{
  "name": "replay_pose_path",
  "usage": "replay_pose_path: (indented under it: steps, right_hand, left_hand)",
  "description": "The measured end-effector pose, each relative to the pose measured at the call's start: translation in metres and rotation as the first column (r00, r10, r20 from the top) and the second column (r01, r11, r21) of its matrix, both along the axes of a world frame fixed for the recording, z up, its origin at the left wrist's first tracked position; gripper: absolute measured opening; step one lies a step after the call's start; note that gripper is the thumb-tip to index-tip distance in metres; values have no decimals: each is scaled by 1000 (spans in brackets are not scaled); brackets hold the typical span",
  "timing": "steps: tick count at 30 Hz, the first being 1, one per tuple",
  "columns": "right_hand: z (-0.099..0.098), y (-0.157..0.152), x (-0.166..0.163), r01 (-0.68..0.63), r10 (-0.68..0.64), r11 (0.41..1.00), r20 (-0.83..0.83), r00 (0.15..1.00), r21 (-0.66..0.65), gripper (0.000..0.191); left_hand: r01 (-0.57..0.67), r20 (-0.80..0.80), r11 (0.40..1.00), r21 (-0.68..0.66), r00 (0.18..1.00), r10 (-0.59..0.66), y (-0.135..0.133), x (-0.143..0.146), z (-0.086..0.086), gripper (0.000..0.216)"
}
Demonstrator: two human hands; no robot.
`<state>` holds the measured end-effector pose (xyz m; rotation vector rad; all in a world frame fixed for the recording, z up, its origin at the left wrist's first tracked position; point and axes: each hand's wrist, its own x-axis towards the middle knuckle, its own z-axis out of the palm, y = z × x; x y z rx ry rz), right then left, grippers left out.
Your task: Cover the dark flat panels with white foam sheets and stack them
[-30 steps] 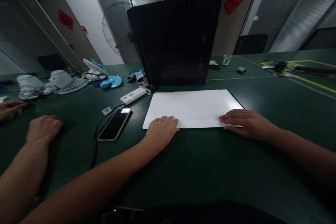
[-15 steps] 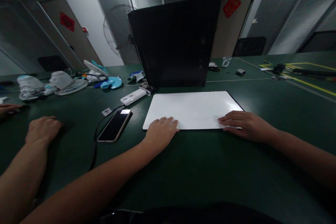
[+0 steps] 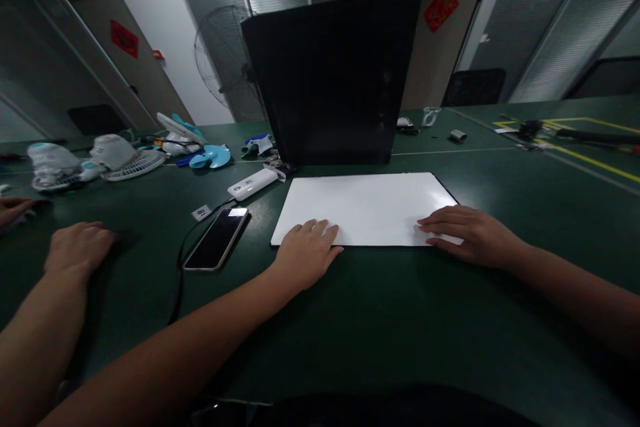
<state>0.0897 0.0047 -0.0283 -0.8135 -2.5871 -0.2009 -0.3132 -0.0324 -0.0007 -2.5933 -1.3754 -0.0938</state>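
A white board [image 3: 357, 207] with a thin dark edge lies flat on the dark green table [image 3: 380, 327]. My left hand [image 3: 306, 253] rests over its near left corner area, fingers stretched onto the white surface and thumb at the near edge. At the right end, my right hand [image 3: 473, 235] lies across the near right corner with fingers pointing left, slightly spread. Neither hand holds anything; both touch the board.
Left of the board are a phone [image 3: 217, 239] and a white device [image 3: 253, 184] with a black cable. A black monitor-like panel [image 3: 335, 80] stands behind. Fan parts [image 3: 133, 163] lie further left. Another person's closed hand [image 3: 80, 247] rests at the left.
The view has shifted very slightly. My left thumb sits a little further from the fingers, and the right fingers have parted slightly. The board stays in place.
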Motion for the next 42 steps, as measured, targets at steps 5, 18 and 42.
replay_pose_path:
  steps: [5, 18, 42]
  right_hand:
    - [-2, 10, 11, 562, -562, 825, -21, 827, 53, 60]
    - [-10, 27, 28, 732, -863, 413, 25, 505, -542, 84]
    - [28, 18, 21, -267, -789, 602, -612, -54, -753, 39]
  left_hand:
    - [-171, 31, 985, -32, 985, 172, 6, -6, 1, 71]
    - [-457, 32, 880, -132, 885, 464, 28, -21, -7, 94]
    - [-391, 83, 900, -191, 907, 412, 37, -24, -24, 91]
